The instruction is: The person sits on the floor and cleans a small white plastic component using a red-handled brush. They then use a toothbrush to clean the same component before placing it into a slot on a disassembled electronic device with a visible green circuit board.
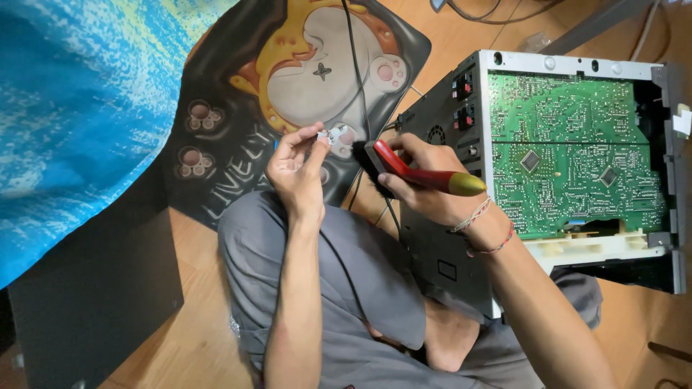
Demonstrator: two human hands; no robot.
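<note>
Left hand pinches a small white part at its fingertips; right hand, just to its right, is clamped on a red-handled brush, long axis level, bristles toward the part.

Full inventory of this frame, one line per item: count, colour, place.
small part: 1, white-silver, pinched in left fingertips
brush: 1, red handle with yellow end, dark bristles, in right hand
opened device chassis: 1, grey metal, right of the hands
circuit board: 1, green, inside the chassis
mat: 1, black with cartoon print, on the floor ahead
cable: 1, black, across the mat
cloth: 1, blue patterned, upper left
dark panel: 1, black, lower left
floor: wooden, brown
bracelets: several, thin, on right wrist
left hand: 1, centre
right hand: 1, centre right
</note>
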